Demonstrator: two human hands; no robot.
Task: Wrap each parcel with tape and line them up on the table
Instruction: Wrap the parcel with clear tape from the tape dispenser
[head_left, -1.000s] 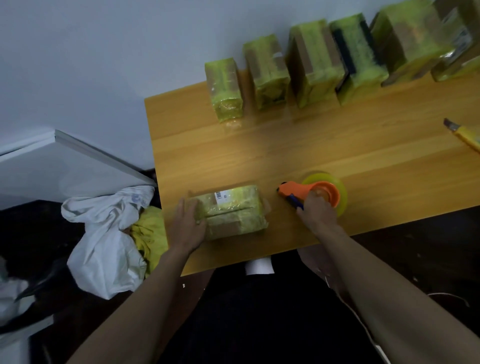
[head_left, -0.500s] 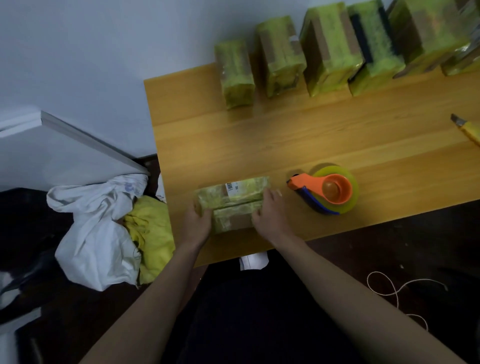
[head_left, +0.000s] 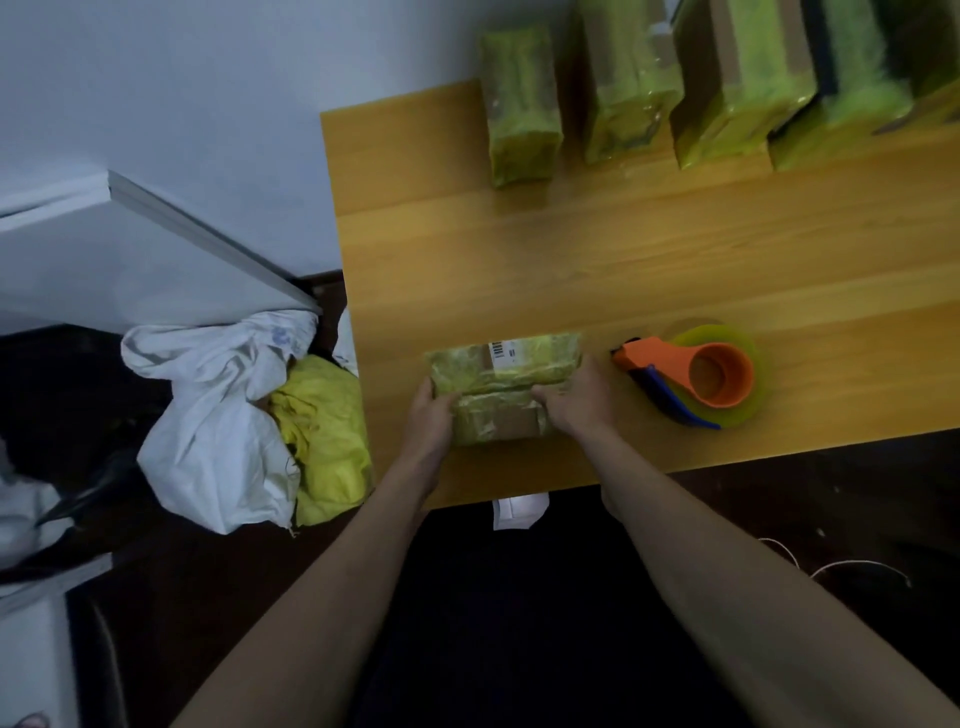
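White sack (head_left: 208, 415) lies on the floor left of the bench (head_left: 571, 270). Parcel (head_left: 501, 387) sits near the bench's front edge, left grip (head_left: 428, 415) and right grip (head_left: 574, 397) clamped on its ends. Tape dispenser (head_left: 701, 382) rests right of it. Wrapped parcels (head_left: 631, 78) line the bench's far edge.

- A plain room used as a small parcel-packing spot, possibly in a home; which exactly cannot be told.
- A wooden table (head_left: 675, 249) stands against a bare pale wall (head_left: 234, 78).
- 4 tape-wrapped parcels (head_left: 521, 104) stand in a row at the table's far edge.
- An orange tape dispenser (head_left: 696, 376) lies on the table.
- White sacks (head_left: 208, 415) holding yellow material sit on the dark floor (head_left: 831, 493) beside the table.
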